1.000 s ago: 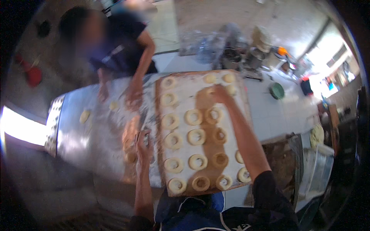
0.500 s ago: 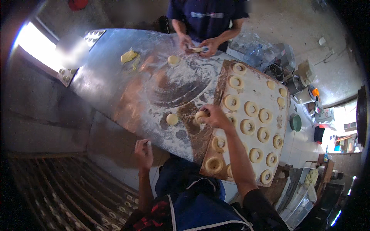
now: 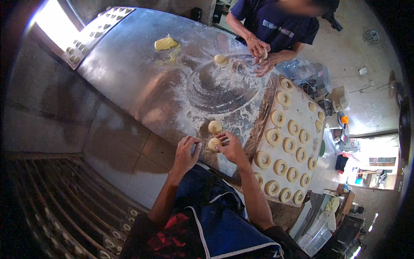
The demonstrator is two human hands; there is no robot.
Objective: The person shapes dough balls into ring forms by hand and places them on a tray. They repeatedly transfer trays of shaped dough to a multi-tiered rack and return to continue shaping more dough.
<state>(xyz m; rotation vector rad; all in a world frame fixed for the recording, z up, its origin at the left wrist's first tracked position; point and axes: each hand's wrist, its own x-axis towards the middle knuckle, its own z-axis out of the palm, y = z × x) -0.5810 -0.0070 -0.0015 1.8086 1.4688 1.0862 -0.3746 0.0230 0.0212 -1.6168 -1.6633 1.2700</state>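
My right hand (image 3: 230, 148) is closed on a round dough ball (image 3: 213, 144) above the near edge of the floured metal table. A second dough ball (image 3: 214, 126) rests just beyond it. Left of these, my left hand (image 3: 186, 154) hovers by the table edge, fingers loosely bent and the thumb apart, with nothing visible in it. To the right lies a board (image 3: 302, 113) with several dough rings (image 3: 280, 167) in rows, and a few small dough discs (image 3: 312, 106) along its far right side.
Across the table a co-worker's hands (image 3: 264, 58) hold a piece of dough. Another dough ball (image 3: 221, 59) and a yellow lump of fat or dough (image 3: 165, 43) lie on the table (image 3: 129, 56). A tray of dough pieces (image 3: 101, 28) stands far left; a slatted rack (image 3: 56, 203) is lower left.
My right hand has brought the dough ball nearer to me and leftward, beside the other ball. My left hand has risen toward the table edge. The view has shifted.
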